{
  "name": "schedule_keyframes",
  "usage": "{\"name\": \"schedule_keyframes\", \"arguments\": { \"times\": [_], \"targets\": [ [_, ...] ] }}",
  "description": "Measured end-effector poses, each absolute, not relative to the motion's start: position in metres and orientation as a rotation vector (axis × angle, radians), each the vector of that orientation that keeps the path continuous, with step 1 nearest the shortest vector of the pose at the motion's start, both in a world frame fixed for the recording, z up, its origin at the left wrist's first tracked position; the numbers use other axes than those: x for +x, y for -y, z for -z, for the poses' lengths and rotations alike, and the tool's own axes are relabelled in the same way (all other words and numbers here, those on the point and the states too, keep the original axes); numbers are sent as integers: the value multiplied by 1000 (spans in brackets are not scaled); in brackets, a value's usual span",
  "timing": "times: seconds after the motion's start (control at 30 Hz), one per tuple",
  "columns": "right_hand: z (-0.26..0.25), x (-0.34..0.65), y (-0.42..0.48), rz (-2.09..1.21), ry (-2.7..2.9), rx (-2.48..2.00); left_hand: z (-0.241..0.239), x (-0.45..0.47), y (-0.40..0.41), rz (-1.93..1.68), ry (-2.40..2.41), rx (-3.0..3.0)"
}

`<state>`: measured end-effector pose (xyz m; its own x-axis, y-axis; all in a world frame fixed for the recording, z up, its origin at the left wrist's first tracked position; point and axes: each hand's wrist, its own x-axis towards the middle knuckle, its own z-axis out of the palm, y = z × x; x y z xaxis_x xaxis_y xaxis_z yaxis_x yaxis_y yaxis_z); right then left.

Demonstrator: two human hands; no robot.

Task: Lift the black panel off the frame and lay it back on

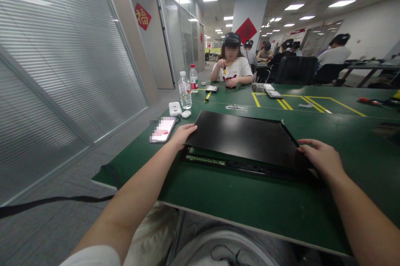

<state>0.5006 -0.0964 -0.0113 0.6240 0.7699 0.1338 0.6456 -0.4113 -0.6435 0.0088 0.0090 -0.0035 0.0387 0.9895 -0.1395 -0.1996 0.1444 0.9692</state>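
A thin black display panel (240, 135) is tilted up over a shallow black frame (246, 166) on the green table. My left hand (186, 133) grips the panel's left edge, with the thumb on top and the other fingers mostly hidden beneath. At the right edge, my right hand (323, 155) is closed with thumb and fingers pinching the panel's side. Through the gap along the near side shows a green circuit board strip (204, 160) lying in the frame. The underside of the panel is hidden.
Left of the panel lie a lit phone (164, 128), a white power bank (175, 109) and a small white case (186, 114). Two bottles (185, 93) stand behind them. Opposite sits a person (233, 64). Orange-handled tools (370, 101) lie at far right; the table's near edge (250, 228) is close.
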Motion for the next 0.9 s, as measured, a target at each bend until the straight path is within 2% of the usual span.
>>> {"name": "schedule_keyframes", "arguments": {
  "times": [0.6, 0.9],
  "targets": [
    [17, 502, 94, -96, 1211, -2190, 4, 12, -7, -1215, -1156, 1054],
    [10, 498, 97, -162, 1244, -2187, 2, 12, -6, -1222, -1176, 1057]
  ]
}}
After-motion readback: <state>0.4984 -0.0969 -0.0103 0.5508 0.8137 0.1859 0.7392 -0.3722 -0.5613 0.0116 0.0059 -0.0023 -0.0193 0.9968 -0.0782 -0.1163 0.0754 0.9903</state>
